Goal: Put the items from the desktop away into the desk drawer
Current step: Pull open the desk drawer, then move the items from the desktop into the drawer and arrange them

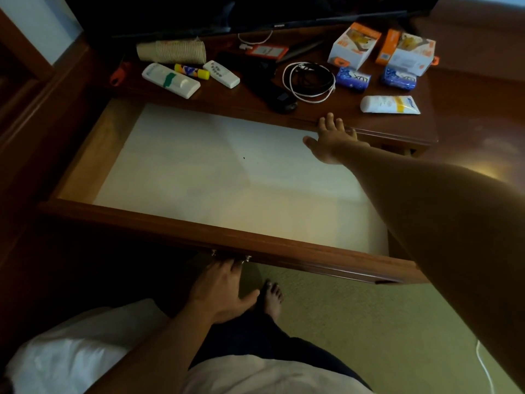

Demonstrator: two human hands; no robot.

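Two hands work at the desk (pixel 397 129): its wide drawer (pixel 216 223) stands pulled far out, lined with white paper, with nothing inside it. The right hand (pixel 331 140) reaches over the drawer, its fingers (pixel 329 120) spread open and resting on the desktop edge, holding nothing. The left hand (pixel 224 291) is under the drawer front, fingers touching the handle (pixel 230 255), while remotes (pixel 170 80), coiled cables (pixel 308 81), boxes (pixel 353 45) and a white tube (pixel 390 104) lie on the desktop.
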